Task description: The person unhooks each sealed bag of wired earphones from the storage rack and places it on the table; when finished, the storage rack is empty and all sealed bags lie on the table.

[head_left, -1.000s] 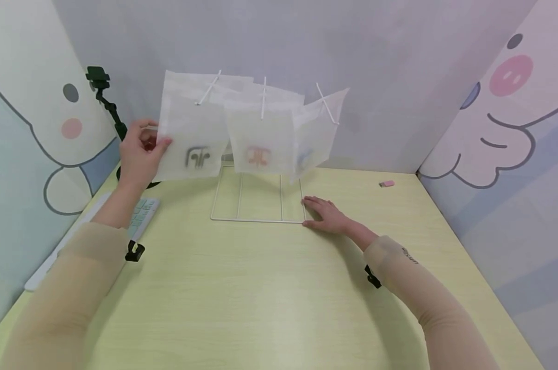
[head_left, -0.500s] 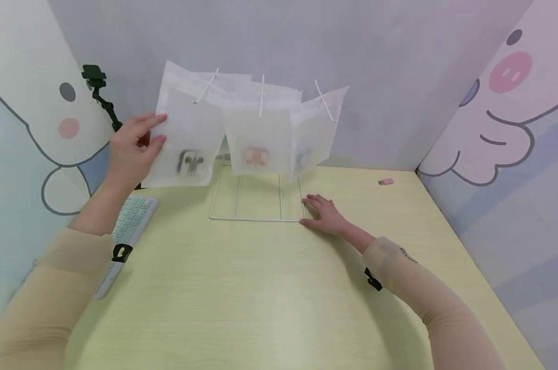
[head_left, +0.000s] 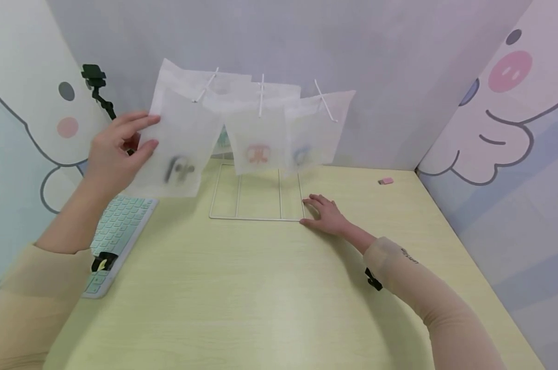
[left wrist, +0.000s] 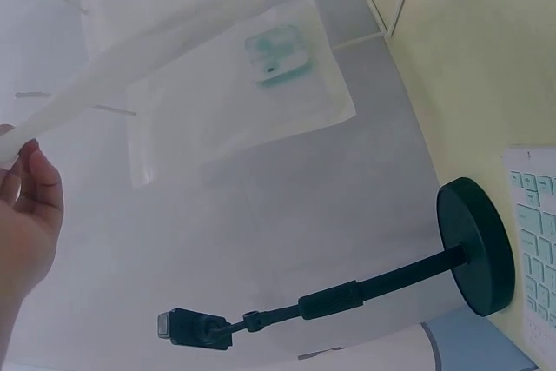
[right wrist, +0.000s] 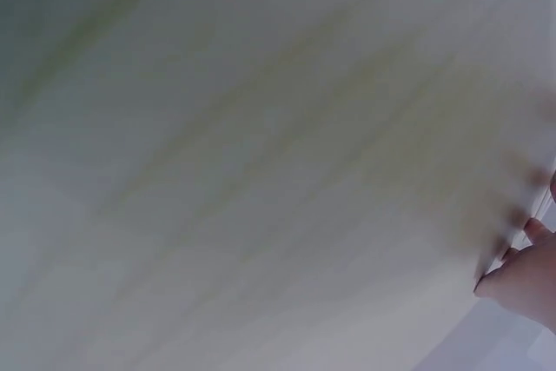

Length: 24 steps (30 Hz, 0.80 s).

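My left hand [head_left: 117,151] pinches the left edge of a translucent white bag [head_left: 179,128] with dark earphones [head_left: 180,168] inside, pulled out to the left. The bag hangs from a white hook [head_left: 206,85]. Beside it hang a middle bag [head_left: 260,128] with an orange item and a right bag [head_left: 322,128] with a blue one. Seen from the left wrist, another bag [left wrist: 200,119] with a green item [left wrist: 278,54] hangs behind. My right hand [head_left: 327,216] rests with spread fingers on the right front corner of the rack's wire base [head_left: 255,219].
A mint-keyed keyboard [head_left: 130,221] lies at the left, partly behind my left arm. Back left stands a black stand [left wrist: 330,301] with a round foot. A pink USB stick [head_left: 387,181] lies back right. Printed walls enclose the table.
My left hand has moved left and toward me, drawing the left bag's edge along so that it slants outward. The right bag has swung to face forward more. My right hand stays put.
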### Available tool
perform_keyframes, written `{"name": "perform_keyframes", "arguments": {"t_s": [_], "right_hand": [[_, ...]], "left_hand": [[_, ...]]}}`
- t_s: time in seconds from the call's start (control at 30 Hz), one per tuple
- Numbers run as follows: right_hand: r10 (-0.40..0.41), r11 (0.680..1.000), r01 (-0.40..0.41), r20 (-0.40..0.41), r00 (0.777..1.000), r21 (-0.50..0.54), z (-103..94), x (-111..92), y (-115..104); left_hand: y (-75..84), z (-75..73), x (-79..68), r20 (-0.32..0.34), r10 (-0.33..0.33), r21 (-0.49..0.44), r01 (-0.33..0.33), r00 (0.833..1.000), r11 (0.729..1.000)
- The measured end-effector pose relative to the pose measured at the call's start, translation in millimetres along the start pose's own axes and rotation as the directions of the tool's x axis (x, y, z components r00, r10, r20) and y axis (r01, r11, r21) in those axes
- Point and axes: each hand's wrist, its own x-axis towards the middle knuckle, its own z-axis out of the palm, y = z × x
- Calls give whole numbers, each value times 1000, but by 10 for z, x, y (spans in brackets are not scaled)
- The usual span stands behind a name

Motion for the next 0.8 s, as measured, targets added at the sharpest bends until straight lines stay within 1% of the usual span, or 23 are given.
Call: {"name": "perform_keyframes", "arguments": {"t_s": [0.2, 0.33, 0.43, 0.5, 0.67, 0.8], "right_hand": [[-10, 1000, 10, 9, 1000, -5, 0, -15, 3], [-15, 1000, 15, 3, 1000, -2, 9, -19, 8], [-20, 1000, 20, 2, 1000, -4, 14, -18, 3], [-23, 1000, 23, 3, 1000, -8, 13, -16, -1], [-21, 1000, 21, 2, 1000, -16, 1, -12, -4], [-22, 1000, 22, 1, 1000, -21, -2, -12, 2]], "left_hand": [[98, -97, -78, 41, -4, -19, 5, 999, 1000], [157, -168, -131, 56, -21, 15, 20, 998, 1000], [197, -224, -177, 56, -26, 38, 24, 998, 999], [223, -258, -210, 52, -18, 38, 16, 999, 999], [290, -328, -269, 44, 8, 20, -9, 999, 1000], [351, -375, -308, 41, 2, 10, -2, 999, 1000]]}}
